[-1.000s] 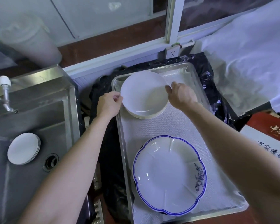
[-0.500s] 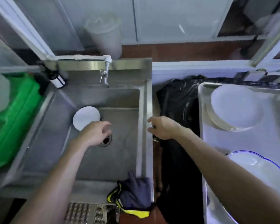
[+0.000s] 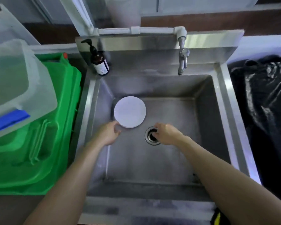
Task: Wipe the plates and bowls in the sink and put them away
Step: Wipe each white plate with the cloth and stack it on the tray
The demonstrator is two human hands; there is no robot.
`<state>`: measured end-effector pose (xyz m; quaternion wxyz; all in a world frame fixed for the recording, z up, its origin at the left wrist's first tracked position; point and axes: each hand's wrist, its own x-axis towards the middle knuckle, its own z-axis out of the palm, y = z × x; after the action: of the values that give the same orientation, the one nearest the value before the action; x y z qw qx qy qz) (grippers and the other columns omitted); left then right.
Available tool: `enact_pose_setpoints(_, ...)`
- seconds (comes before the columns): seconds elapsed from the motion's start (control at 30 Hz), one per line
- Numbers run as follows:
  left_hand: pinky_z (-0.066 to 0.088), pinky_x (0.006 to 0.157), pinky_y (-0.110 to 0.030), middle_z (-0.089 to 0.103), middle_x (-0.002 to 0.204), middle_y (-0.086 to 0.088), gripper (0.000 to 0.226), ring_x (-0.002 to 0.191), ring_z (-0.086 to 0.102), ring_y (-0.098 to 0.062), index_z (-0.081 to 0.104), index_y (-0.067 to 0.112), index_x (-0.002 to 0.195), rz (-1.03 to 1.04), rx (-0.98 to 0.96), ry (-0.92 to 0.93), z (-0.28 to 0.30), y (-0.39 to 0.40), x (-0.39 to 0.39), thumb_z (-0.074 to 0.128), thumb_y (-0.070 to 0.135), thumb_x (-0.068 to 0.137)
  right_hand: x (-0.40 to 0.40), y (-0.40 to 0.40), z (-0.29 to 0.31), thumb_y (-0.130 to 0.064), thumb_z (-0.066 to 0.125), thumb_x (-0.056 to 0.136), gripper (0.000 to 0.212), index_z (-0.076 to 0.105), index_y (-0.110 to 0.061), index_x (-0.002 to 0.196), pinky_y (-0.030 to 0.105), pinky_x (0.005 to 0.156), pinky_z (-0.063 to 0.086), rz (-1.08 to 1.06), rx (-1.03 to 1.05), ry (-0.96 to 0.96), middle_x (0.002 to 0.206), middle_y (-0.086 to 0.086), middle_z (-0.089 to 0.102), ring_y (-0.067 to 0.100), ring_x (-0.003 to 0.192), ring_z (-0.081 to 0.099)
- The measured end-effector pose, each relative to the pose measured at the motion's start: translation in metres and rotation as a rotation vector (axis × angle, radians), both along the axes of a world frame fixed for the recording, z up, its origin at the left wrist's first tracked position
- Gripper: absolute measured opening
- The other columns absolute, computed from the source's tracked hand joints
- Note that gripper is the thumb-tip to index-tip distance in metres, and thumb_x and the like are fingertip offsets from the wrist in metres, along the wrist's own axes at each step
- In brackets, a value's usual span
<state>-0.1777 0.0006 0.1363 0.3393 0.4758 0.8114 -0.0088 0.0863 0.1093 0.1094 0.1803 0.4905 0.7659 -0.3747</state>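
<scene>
Both bare hands reach down into a steel sink (image 3: 206,120). A white plate (image 3: 129,112) (it may be a small stack; the edge is too blurred to tell) lies flat on the sink floor, toward the back left corner. The left hand (image 3: 107,133) is at the plate's near left edge, fingers loosely curled and parted, fingertips at or just short of the rim; it has hold of nothing. The right hand (image 3: 166,133) hovers over the drain (image 3: 150,135), to the right of the plate and apart from it, fingers bent downward and empty. A tap (image 3: 182,60) hangs over the back wall; a brown pump bottle (image 3: 99,61) stands on the back left ledge. A green bin (image 3: 44,130) sits left of the sink, black plastic (image 3: 264,101) to its right.
</scene>
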Motion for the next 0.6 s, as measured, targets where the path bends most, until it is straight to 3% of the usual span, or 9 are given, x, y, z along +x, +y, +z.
enact_pose_setpoints(0.2,0.051,0.099,-0.043,0.069,0.138,-0.020,0.044,0.126,0.064,-0.043,0.057,0.013,0.147,0.202,0.002,0.008,-0.100,0.033,-0.039,0.062,0.031,0.107,-0.066,0.033,-0.082,-0.040,0.051,0.108,0.047,0.054,-0.009,0.144,0.043,0.102,0.053,-0.123,-0.034,-0.013,0.140,0.018,0.063,0.039,0.127,0.061)
enact_pose_setpoints(0.3,0.050,0.100,-0.048,0.063,0.143,-0.025,0.050,0.130,0.060,-0.046,0.052,0.006,0.149,0.257,0.039,0.048,-0.144,0.059,-0.050,0.060,0.036,0.110,-0.093,0.062,-0.124,-0.044,0.049,0.110,0.055,0.045,-0.005,0.148,0.042,0.088,0.050,-0.253,0.032,0.020,0.137,0.021,0.064,0.042,0.122,0.062)
enact_pose_setpoints(0.4,0.052,0.099,-0.051,0.060,0.143,-0.029,0.050,0.129,0.060,-0.050,0.050,0.003,0.146,0.295,0.017,0.079,-0.180,0.085,-0.061,0.061,0.036,0.109,-0.110,0.086,-0.154,-0.045,0.045,0.111,0.063,0.032,-0.002,0.156,0.047,0.093,0.050,-0.346,0.115,0.023,0.139,0.025,0.061,0.045,0.126,0.059)
enact_pose_setpoints(0.47,0.058,0.097,-0.051,0.062,0.139,-0.030,0.050,0.120,0.066,-0.052,0.049,0.000,0.143,0.282,-0.005,0.083,-0.199,0.099,-0.068,0.061,0.035,0.109,-0.115,0.095,-0.169,-0.044,0.044,0.113,0.064,0.027,-0.003,0.159,0.050,0.097,0.050,-0.328,0.168,0.028,0.138,0.026,0.061,0.047,0.127,0.058)
enact_pose_setpoints(0.6,0.067,0.072,-0.054,0.074,0.103,-0.029,0.051,0.078,0.078,-0.046,0.040,-0.001,0.139,0.345,0.002,0.105,-0.227,0.115,-0.083,0.064,0.029,0.105,-0.121,0.098,-0.187,-0.031,0.049,0.111,0.040,0.041,-0.007,0.142,0.042,0.074,0.044,-0.245,0.234,0.104,0.116,0.025,0.067,0.048,0.107,0.065)
